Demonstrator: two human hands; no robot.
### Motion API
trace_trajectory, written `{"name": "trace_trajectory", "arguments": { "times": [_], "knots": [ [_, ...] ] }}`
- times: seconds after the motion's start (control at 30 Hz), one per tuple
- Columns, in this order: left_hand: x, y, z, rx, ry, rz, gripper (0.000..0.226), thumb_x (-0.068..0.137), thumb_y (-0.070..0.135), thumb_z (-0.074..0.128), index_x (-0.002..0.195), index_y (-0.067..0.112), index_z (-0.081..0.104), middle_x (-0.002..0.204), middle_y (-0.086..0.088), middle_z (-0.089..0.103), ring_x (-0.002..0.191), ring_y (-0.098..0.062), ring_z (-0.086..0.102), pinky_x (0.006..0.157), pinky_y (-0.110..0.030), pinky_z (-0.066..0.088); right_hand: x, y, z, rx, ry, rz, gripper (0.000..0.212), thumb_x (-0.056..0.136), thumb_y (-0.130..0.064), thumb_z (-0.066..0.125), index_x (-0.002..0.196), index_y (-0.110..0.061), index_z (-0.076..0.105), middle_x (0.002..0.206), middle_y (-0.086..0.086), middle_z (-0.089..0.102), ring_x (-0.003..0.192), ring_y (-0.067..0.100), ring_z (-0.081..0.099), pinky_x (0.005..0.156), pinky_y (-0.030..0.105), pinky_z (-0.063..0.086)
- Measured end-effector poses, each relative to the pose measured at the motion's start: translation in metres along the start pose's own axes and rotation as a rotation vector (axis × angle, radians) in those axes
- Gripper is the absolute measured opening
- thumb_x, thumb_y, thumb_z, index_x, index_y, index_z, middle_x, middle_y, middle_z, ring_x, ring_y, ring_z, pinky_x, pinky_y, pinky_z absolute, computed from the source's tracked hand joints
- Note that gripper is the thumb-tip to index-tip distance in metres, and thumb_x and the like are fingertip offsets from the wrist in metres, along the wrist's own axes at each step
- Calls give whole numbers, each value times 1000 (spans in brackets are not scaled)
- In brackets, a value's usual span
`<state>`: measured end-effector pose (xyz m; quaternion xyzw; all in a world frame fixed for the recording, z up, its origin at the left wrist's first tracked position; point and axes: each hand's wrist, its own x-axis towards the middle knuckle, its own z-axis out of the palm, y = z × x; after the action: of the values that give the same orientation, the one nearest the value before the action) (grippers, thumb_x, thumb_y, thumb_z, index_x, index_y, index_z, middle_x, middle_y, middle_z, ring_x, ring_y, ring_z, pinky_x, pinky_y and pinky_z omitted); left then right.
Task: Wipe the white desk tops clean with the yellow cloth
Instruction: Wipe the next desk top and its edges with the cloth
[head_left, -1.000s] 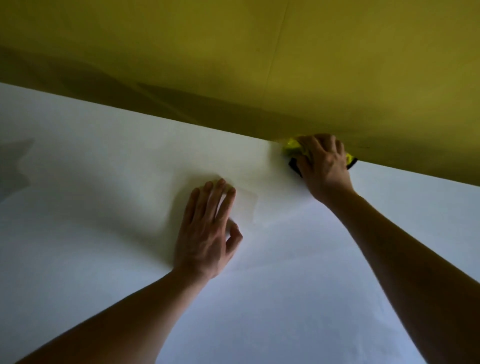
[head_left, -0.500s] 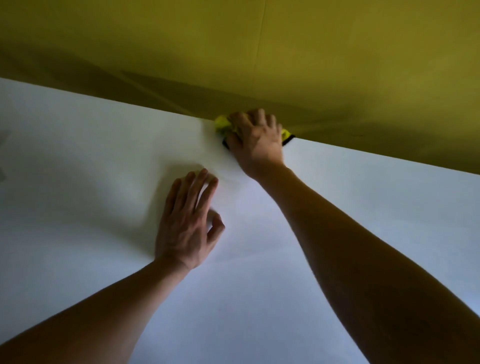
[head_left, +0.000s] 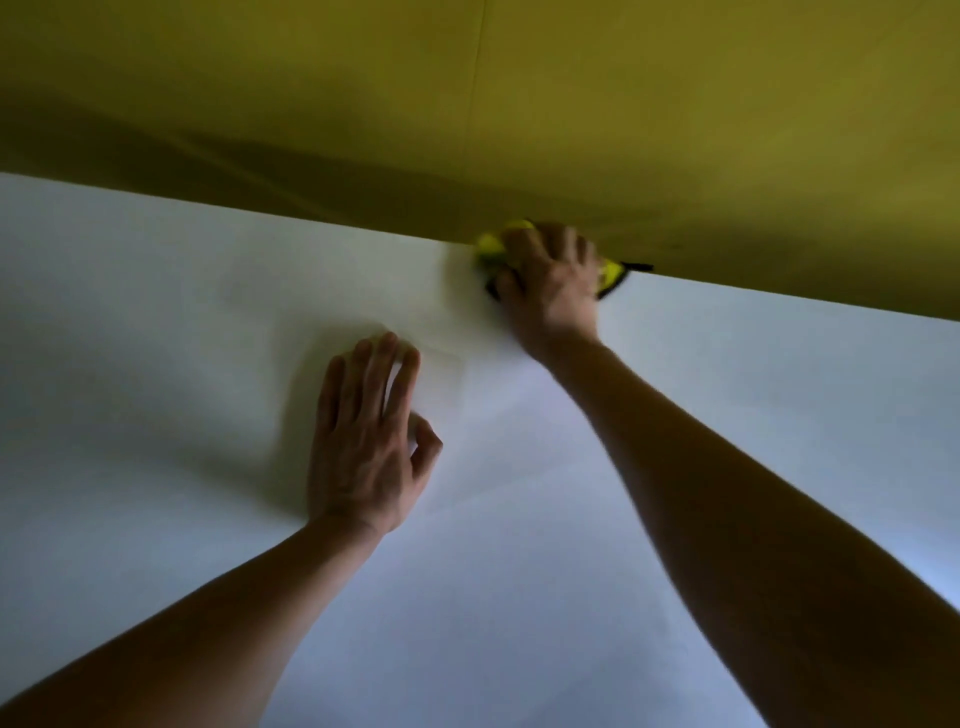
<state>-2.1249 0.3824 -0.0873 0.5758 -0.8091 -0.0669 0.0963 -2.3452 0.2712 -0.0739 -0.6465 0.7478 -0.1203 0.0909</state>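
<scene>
1. Tabletop (head_left: 571, 597), white and bare, is filling the lower two thirds of the view and running up to a long back edge that is slanting down toward the right
2. Yellow panel (head_left: 675, 104) is standing behind that edge and taking up the whole top of the view, with a thin vertical seam showing near its middle
3. Right arm is reaching forward from the lower right corner, and the left arm is coming in from the lower left
4. Left hand (head_left: 366, 441) is lying palm down on the tabletop near the centre, fingers spread flat and holding nothing, thumb curling in slightly
5. Right hand (head_left: 553, 280) is pressing down at the back edge with fingers bunching over the yellow cloth (head_left: 491, 249)
6. Cloth is sitting on the tabletop right against the yellow panel, mostly covered, with bright yellow and a dark trim peeking out on both sides of the hand
</scene>
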Motion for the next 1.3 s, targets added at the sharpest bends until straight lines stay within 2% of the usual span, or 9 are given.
{"name": "trace_trajectory", "arguments": {
  "times": [0.1, 0.17, 0.4, 0.53, 0.67, 0.8, 0.9, 1.13, 1.3],
  "knots": [
    [-2, 0, -1, 6, -3, 0, 68, 92, 25, 48, 156, 5, 40, 164, -17, 36, 153, -37, 31, 126, -55, 22, 10, -60, 21, 20, -25, -78, 46, 91, -54, 48, 128, -29, 60, 124, 11, 53, 110, 35, 48, 89, 42, 36],
    [-1, -1, -1, 9, 4, 5, 68, 92, 25, 49, 156, 5, 41, 164, -18, 36, 153, -37, 31, 127, -54, 22, 12, -65, 24, 29, -40, -111, 44, 93, -53, 50, 130, -29, 58, 126, 10, 52, 110, 34, 48, 88, 42, 36],
    [1, 3, -4, -3, 12, -7, 63, 92, 21, 48, 153, 4, 45, 162, -19, 39, 151, -40, 35, 125, -56, 24, -12, 66, -22, -58, -5, 13, 62, 84, -55, 32, 133, -29, 59, 128, 13, 54, 114, 38, 49, 95, 43, 39],
    [0, 6, -4, 23, 11, 2, 63, 93, 20, 49, 153, 2, 45, 162, -21, 38, 151, -42, 35, 125, -58, 24, -23, 124, -42, -3, 29, 70, 54, 88, -44, 42, 134, -23, 59, 128, 19, 52, 112, 41, 48, 97, 46, 39],
    [-1, 7, -1, 65, 5, 8, 60, 97, 21, 45, 153, 1, 45, 162, -23, 37, 150, -44, 35, 125, -58, 24, -18, 99, -28, -18, 60, 75, 53, 87, -46, 44, 130, -21, 60, 126, 21, 52, 111, 41, 47, 92, 46, 37],
    [-6, 19, 0, 121, 34, -42, 54, 103, 20, 38, 153, 1, 43, 160, -22, 41, 147, -43, 40, 124, -55, 26, -7, 41, -8, -6, 7, -91, 49, 91, -47, 49, 133, -25, 57, 129, 17, 50, 114, 37, 47, 91, 43, 37],
    [-7, 50, 2, 91, 14, -61, 57, 102, 23, 36, 155, 4, 40, 162, -20, 38, 148, -42, 39, 124, -55, 27, -3, 37, -7, 13, -21, -170, 47, 94, -48, 49, 136, -27, 53, 132, 12, 48, 117, 36, 45, 95, 43, 37],
    [23, 203, 40, -39, -130, 106, 64, 98, 31, 37, 159, 12, 38, 167, -15, 32, 154, -37, 30, 128, -51, 18, -27, 172, -48, 17, 14, -77, 48, 95, -46, 51, 140, -30, 53, 138, 13, 48, 119, 38, 46, 99, 44, 38],
    [30, 229, 50, 22, -140, 60, 64, 96, 30, 38, 159, 16, 38, 167, -15, 31, 156, -36, 25, 128, -53, 16, -39, 256, -77, 23, 12, -27, 47, 97, -39, 50, 142, -27, 52, 135, 18, 47, 116, 42, 45, 100, 48, 39]
  ]
}}
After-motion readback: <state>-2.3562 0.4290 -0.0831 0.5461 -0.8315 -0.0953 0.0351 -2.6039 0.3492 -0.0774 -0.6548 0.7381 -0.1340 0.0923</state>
